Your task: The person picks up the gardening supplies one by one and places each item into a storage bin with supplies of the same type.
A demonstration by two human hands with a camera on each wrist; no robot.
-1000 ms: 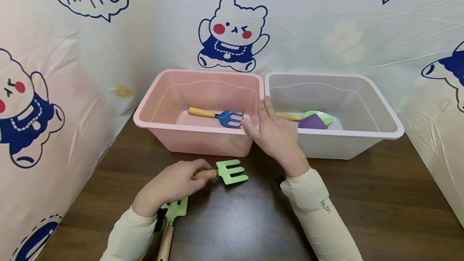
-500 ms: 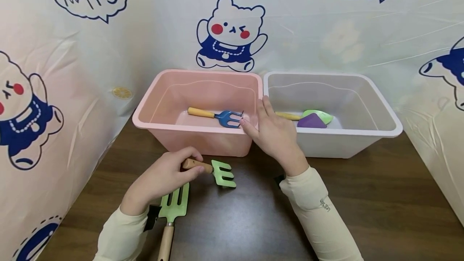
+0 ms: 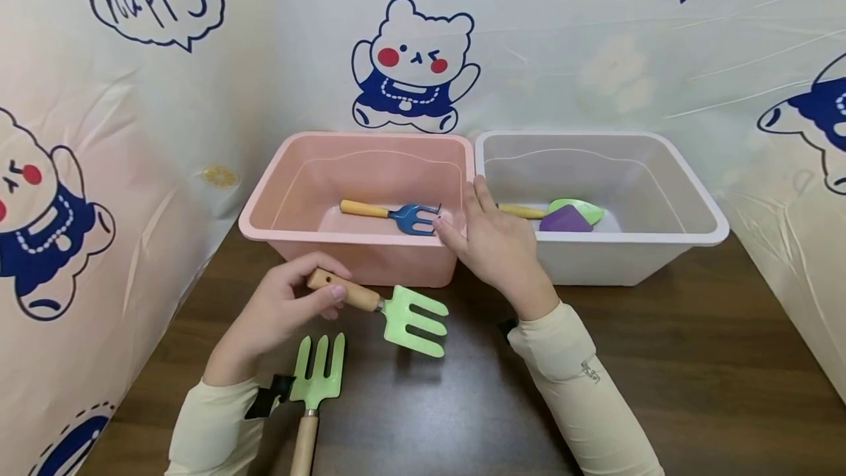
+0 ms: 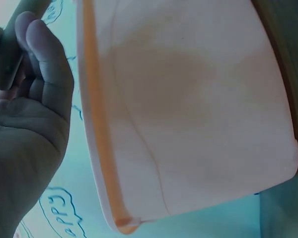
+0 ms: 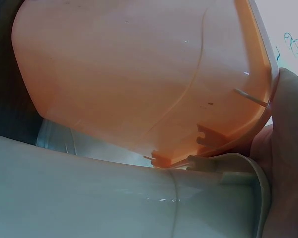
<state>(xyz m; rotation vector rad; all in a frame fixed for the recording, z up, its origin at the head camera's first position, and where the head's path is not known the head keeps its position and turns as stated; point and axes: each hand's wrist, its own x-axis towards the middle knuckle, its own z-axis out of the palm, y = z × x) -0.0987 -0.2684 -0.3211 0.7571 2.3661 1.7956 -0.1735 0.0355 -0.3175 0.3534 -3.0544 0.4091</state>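
Over to your left, your left hand [image 3: 279, 308] pinches a green fork [image 3: 415, 320] near the end of its wooden handle, the prongs hanging above the table [image 3: 694, 380] in front of the pink tub [image 3: 370, 264]. Below that hand, a second fork [image 3: 317, 389] lies on the table. A blue fork [image 3: 408, 219] lies inside the pink tub. Your right hand [image 3: 499, 244] rests, fingers straight, against the neighbouring tubs' rims. Inside the white tub [image 3: 634, 263], a purple blade [image 3: 565, 219] overlaps a green blade [image 3: 590, 209].

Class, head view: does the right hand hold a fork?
No, the right hand touches the pink bin; the left hand grips a green fork.
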